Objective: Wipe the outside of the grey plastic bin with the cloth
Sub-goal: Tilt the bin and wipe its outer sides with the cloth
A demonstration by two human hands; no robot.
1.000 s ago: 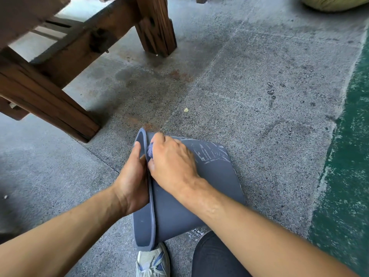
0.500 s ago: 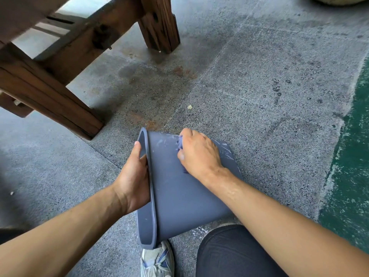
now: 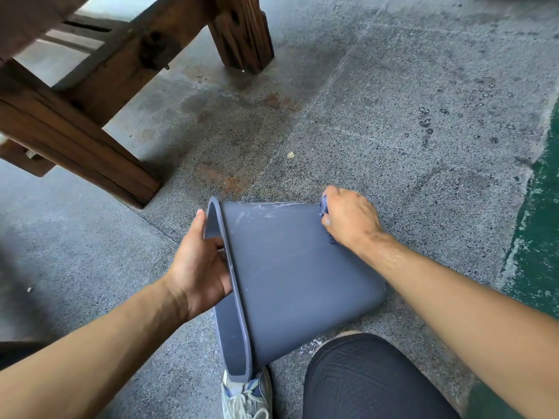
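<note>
The grey plastic bin (image 3: 290, 273) lies on its side on the stone floor, its rim to the left and its base to the right. My left hand (image 3: 199, 264) grips the rim, thumb on the outside and fingers inside the opening. My right hand (image 3: 351, 219) holds a small blue-grey cloth (image 3: 324, 208) against the bin's outer wall near the base corner. Most of the cloth is hidden under that hand. Pale smears show on the upper edge of the wall.
Dark wooden legs and beams of a bench or table (image 3: 90, 140) stand to the upper left. A green painted strip (image 3: 541, 237) runs along the right. My white shoe (image 3: 246, 394) and dark-clad knee (image 3: 372, 379) are just below the bin.
My right hand with the cloth has slid along the bin's outer wall from the rim end to the base end. The left hand has kept its grip on the rim.
</note>
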